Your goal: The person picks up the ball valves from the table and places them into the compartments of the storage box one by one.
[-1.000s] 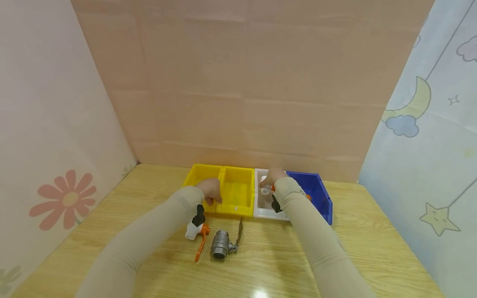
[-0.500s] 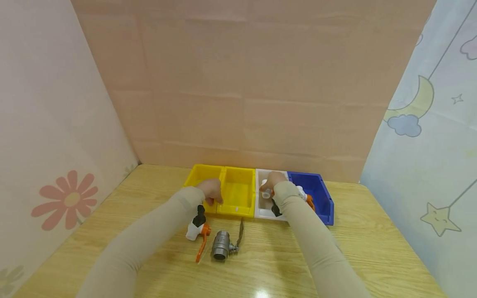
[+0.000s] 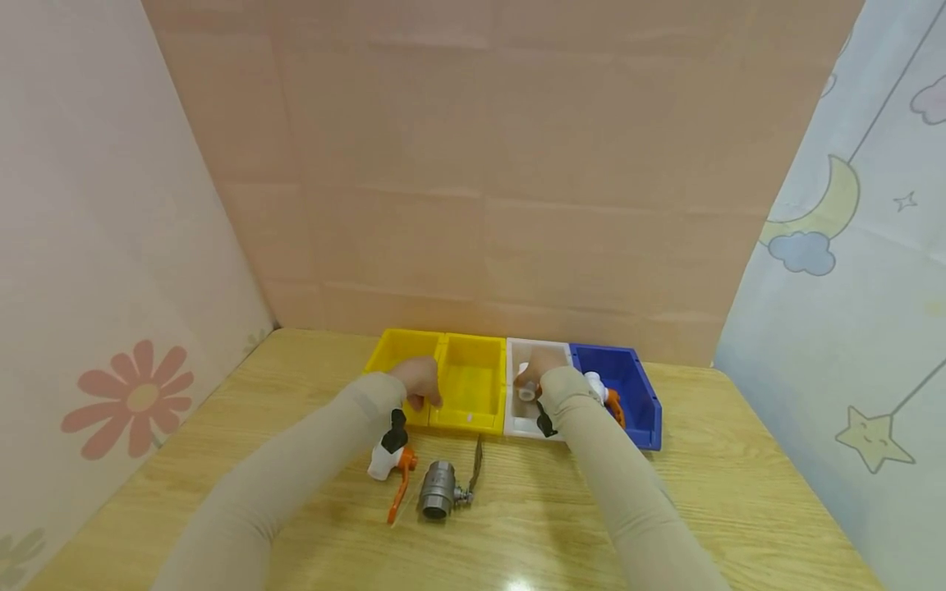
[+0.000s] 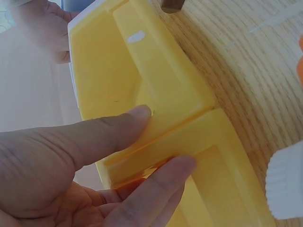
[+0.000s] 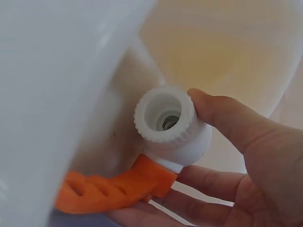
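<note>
My right hand (image 5: 265,156) holds a white plastic ball valve (image 5: 163,116) with an orange lever handle (image 5: 113,191). Thumb on its ribbed collar, fingers beneath, the hand is down inside the white bin (image 3: 521,427). My left hand (image 3: 419,380) straddles the adjoining walls of two yellow bins. In the left wrist view its thumb is inside one yellow bin (image 4: 99,80) and its fingers are over the other yellow bin (image 4: 236,175), pinching the walls between them. Another white valve with an orange handle (image 3: 613,402) lies in the blue bin (image 3: 650,423), partly behind the right sleeve.
On the wooden table (image 3: 746,492), in front of the bins, lie a metal ball valve (image 3: 438,490) with a lever and a white valve with an orange handle (image 3: 400,492). The bins stand side by side before a brown paper-covered wall (image 3: 480,164).
My right hand has dipped slightly lower into the white bin with the valve. More of the valve in the blue bin shows beside the sleeve. My left hand stays on the yellow bins.
</note>
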Demonstrator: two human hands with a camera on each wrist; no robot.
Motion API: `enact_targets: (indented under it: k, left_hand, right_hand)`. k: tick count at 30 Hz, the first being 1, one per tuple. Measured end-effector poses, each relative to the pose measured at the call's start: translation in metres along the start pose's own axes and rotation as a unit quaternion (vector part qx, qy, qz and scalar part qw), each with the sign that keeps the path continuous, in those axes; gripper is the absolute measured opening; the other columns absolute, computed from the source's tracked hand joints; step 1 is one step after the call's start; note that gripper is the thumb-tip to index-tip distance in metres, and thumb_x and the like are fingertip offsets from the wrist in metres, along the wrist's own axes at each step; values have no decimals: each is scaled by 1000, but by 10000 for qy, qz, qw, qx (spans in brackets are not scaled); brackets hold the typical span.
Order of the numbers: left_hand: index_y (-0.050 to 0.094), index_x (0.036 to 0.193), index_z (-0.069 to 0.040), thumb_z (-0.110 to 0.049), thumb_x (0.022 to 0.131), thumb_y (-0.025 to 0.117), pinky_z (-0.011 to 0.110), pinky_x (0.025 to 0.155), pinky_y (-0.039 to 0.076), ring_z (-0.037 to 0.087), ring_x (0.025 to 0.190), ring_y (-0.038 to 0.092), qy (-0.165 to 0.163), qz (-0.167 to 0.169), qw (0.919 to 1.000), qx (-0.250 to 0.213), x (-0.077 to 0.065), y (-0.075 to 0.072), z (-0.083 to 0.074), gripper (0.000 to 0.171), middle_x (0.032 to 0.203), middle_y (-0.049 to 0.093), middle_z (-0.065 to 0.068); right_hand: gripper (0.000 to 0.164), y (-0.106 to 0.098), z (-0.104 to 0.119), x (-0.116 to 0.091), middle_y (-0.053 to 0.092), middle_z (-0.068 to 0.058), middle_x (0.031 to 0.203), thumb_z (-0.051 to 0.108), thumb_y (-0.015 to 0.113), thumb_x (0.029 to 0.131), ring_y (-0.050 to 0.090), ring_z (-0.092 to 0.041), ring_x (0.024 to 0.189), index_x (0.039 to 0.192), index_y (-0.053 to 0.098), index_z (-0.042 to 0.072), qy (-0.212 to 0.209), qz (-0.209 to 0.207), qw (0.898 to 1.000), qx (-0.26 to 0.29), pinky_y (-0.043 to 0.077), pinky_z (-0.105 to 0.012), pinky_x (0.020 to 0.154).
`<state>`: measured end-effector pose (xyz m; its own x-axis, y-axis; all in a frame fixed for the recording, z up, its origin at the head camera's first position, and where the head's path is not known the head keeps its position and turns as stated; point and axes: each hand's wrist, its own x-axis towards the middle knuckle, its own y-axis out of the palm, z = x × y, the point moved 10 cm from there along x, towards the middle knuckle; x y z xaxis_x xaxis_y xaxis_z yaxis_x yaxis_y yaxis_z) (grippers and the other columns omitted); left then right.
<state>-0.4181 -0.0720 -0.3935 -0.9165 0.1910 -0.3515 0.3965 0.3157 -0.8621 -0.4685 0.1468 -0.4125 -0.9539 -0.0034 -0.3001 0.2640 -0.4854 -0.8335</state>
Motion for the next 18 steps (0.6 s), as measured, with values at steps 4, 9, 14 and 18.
enact_targets:
  k: [4,9,14,18]
  left_hand:
    - [68,88,-1,-14,82,78,33,69,59,17,53,63,10,29,10000,-41,-2,1,-2,17,66,61,7]
    - [69,86,-2,-14,83,76,30,64,58,16,51,59,44,80,9999,-80,-4,2,-3,14,63,58,6]
    - [69,86,-1,-14,83,76,28,60,57,16,52,61,58,52,10000,-55,-5,0,-6,15,64,59,6]
    - [69,84,-1,-14,83,77,28,60,57,17,52,62,82,29,10000,-28,-5,0,-7,15,63,59,6]
  right_hand:
    - [30,3,-4,5,64,-12,77,20,78,78,60,-21,56,94,66,-2,2,51,10000,-57,51,-27,51]
    - [30,4,-8,9,64,-11,76,20,78,78,60,-21,59,95,67,-1,57,47,10000,33,50,-26,52]
    - [34,3,-9,9,63,-11,79,17,79,78,62,-25,67,102,65,-3,1,1,9994,339,50,-26,54]
    - [39,-1,-8,6,62,-10,82,19,81,77,63,-27,72,106,64,-3,-78,-117,9992,387,49,-25,54]
